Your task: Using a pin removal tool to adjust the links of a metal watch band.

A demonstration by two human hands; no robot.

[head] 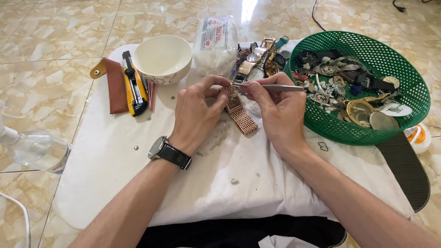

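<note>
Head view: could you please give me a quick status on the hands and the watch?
Left hand grips rose-gold watch. Right hand holds tweezers at its case. Green basket of parts beside right hand.

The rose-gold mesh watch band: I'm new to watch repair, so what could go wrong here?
The thin metal tweezers in the right hand could slip and scratch the rose-gold mesh watch band pinched by the left hand. Any part that pops loose might roll off the white cloth, like the small metal bits already lying there.

Shiny metal tweezers (275,87) over a glinting rose-gold mesh watch band (239,115), matt stained white cloth (138,174) beneath, glossy green plastic basket (413,87), smooth ceramic bowl (162,59).
</note>
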